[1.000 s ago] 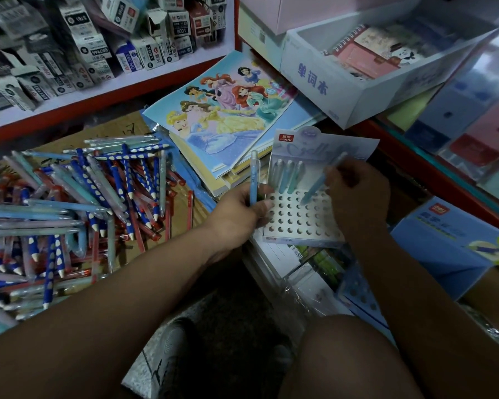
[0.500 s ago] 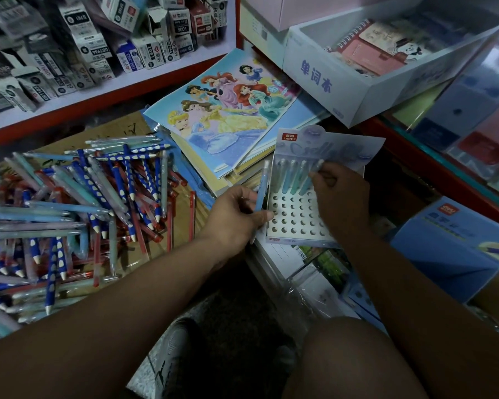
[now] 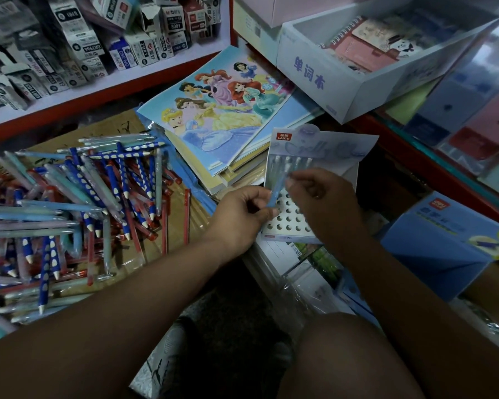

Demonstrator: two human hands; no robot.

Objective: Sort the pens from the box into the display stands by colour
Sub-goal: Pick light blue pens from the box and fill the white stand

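Note:
A white display stand [image 3: 283, 226] with rows of holes and a pale blue backing card [image 3: 337, 145] sits in the middle. Several pale pens [image 3: 293, 164] stand in its back row. My left hand [image 3: 239, 220] pinches the lower end of a light blue pen [image 3: 277, 191] just left of the stand. The fingertips of my right hand [image 3: 326, 208] pinch the same pen's upper end, over the holes. On the left, a heap of loose pens [image 3: 69, 203], dark blue, red and pale, lies in a cardboard box [image 3: 118, 125].
A stack of princess-cover books [image 3: 219, 108] lies behind the stand. A white box of notebooks [image 3: 317, 73] sits at the back right, and a blue carton [image 3: 432, 249] at the right. Shelves of small boxed goods [image 3: 98, 44] fill the back left. My knee [image 3: 343, 355] is below.
My right hand set its pale pen into the stand's back row, then came across to the light blue pen in my left hand. Both hands now hold that pen.

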